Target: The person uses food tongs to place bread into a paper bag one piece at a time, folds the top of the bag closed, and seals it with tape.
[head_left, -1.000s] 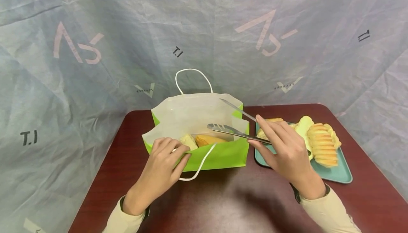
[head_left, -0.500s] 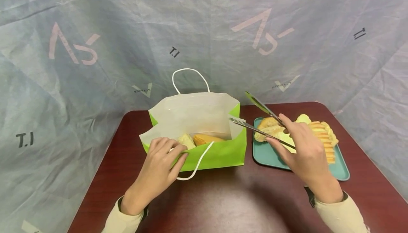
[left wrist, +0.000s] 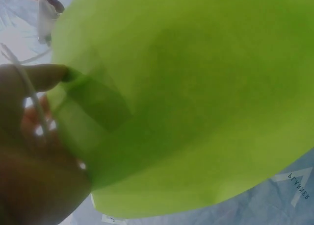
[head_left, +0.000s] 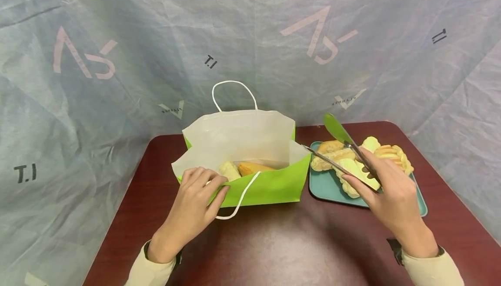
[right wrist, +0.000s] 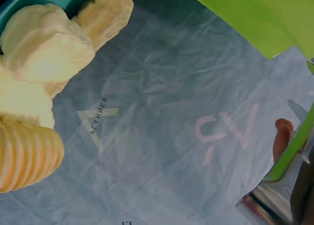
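My left hand (head_left: 195,207) pinches the near rim of a green paper bag (head_left: 270,187) between thumb and fingers; the left wrist view shows the thumb on the bag's green side (left wrist: 196,87). Inside the white-lined bag lie a pale bread piece (head_left: 229,171) and an orange-brown bread (head_left: 252,168). My right hand (head_left: 395,192) grips metal tongs (head_left: 362,160), their arms spread with nothing between the tips. The tongs hang above the left part of a teal tray (head_left: 328,188), where several breads (head_left: 332,160) lie. The hand hides part of the tray.
The bag's far white cord handle (head_left: 234,81) stands up and its near one (head_left: 242,201) droops over the front. A sliced-looking ribbed bread (right wrist: 29,154) lies among the others. Grey printed cloth (head_left: 250,38) hangs behind the dark red table (head_left: 274,251).
My right hand has moved right with the tongs, from over the bag to over the tray. The tongs' arms stay spread. My left hand has kept its hold on the bag's rim.
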### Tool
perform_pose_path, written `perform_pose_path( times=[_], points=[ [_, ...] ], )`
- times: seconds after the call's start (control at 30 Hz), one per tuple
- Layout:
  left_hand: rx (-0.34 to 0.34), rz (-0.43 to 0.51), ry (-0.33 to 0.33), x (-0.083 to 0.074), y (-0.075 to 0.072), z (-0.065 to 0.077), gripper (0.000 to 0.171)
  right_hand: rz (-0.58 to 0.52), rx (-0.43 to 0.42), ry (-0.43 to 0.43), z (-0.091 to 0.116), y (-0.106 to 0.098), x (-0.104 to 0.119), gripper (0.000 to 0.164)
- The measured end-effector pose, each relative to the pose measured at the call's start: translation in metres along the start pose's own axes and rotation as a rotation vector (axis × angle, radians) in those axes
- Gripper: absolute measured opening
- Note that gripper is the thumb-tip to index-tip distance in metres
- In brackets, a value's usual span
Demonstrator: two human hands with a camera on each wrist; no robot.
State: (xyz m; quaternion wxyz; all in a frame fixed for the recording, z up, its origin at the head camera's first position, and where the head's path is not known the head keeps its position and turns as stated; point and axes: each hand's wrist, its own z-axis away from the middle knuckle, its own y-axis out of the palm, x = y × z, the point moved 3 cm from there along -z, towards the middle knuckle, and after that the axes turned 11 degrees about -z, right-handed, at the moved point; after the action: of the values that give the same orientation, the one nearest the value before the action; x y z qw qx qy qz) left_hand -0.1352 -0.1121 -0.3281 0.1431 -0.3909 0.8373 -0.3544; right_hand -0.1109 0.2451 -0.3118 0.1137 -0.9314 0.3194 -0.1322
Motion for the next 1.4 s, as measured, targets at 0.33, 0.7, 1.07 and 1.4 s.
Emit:
perform_pose_path(
  times=[0.33,0.7,1.07,1.4],
  points=[
    [-0.002,-0.007,0.006,-0.001,0.001,-0.001,0.007,0.009,-0.141,-0.007,0.005,-0.009,-0.001,0.051],
    [-0.006,0.002,0.006,0.0,0.0,-0.003,0.007,0.243,0.112,0.129,0.04,-0.037,-0.028,0.054],
    [-0.005,0.0,-0.001,0.0,0.0,-0.002,0.008,0.328,0.415,0.367,0.07,-0.046,-0.047,0.052],
    [-0.008,0.003,-0.001,-0.001,0.001,-0.001,0.007,0.377,0.526,0.504,0.084,-0.05,-0.058,0.039]
  ],
)
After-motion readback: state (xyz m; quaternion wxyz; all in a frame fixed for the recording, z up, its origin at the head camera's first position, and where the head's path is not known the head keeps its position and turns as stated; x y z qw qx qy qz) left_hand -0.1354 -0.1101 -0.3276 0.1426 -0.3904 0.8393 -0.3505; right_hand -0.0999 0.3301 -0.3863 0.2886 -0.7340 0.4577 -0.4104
